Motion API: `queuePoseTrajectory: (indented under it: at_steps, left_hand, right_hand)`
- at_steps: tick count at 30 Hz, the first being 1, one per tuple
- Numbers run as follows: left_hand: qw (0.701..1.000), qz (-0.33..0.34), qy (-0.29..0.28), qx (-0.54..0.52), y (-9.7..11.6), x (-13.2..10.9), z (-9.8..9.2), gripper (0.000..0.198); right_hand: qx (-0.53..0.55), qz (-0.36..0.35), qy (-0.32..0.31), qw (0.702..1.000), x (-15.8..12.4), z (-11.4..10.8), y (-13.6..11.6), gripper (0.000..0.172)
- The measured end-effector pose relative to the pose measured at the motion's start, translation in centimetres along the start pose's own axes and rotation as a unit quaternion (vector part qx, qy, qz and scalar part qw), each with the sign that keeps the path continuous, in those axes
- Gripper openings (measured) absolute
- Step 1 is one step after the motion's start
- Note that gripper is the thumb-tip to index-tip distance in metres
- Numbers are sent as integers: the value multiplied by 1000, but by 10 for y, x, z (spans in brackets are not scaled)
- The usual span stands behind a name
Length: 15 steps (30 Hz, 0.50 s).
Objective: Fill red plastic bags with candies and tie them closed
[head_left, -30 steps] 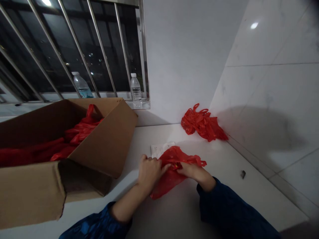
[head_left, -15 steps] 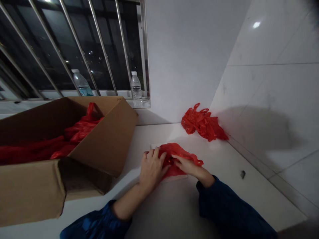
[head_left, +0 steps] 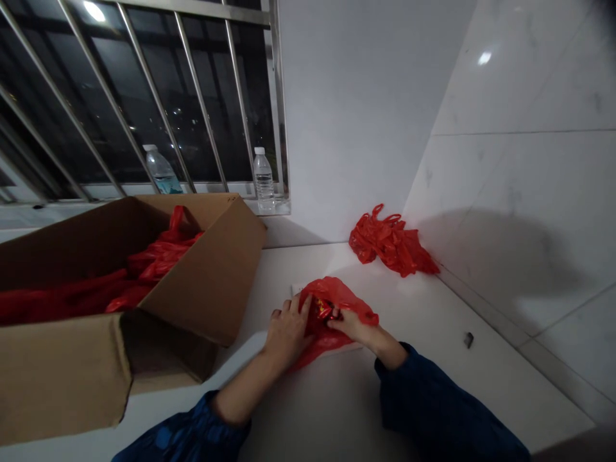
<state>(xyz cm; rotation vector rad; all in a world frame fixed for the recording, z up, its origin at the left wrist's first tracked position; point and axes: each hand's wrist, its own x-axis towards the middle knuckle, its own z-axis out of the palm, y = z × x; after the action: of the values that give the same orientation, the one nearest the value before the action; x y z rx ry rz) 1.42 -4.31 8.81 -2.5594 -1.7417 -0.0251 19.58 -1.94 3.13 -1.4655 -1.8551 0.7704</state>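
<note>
A thin red plastic bag [head_left: 339, 292] lies with its mouth spread on the white tabletop. Inside it shows a shiny red and gold wrapped packet [head_left: 322, 309]. My left hand [head_left: 287, 330] grips the bag's left side, fingers curled over its edge. Reaching into the mouth from the right, my right hand [head_left: 353, 326] has its fingers closed on the shiny packet, with the fingertips partly hidden. Under the bag a pale flat item [head_left: 296, 289] pokes out at the corner; its kind is unclear.
A cardboard box [head_left: 202, 269] with red plastic bags [head_left: 161, 256] inside stands on the left. More crumpled red bags [head_left: 392, 240] lie by the wall. Two water bottles [head_left: 264, 179] stand on the windowsill behind. A small dark object [head_left: 468, 339] lies at right.
The bag's mouth has opened wider and its near edge has come toward me. The shiny packet inside now shows more clearly. Both hands have shifted slightly left.
</note>
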Motion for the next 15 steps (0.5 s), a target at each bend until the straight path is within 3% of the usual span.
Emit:
queuePoseTrajectory:
  at_steps: [2,7,12,15]
  left_hand:
    - [1000,0,11,-4,-1,-1,0,78]
    - [999,4,34,-23,-2,0,-3,78]
    - [996,-9,74,-59,-8,-5,-15,69]
    - [993,-14,80,-85,-14,-13,-18,68]
  right_hand:
    - [-25,-8,31,999,-8,-14,-7,11]
    - [-60,-54,154,985,-33,-35,-29,27]
    - [145,-27,109,983,-43,-38,-37,32]
    - [173,4,65,983,-40,-34,-30,32]
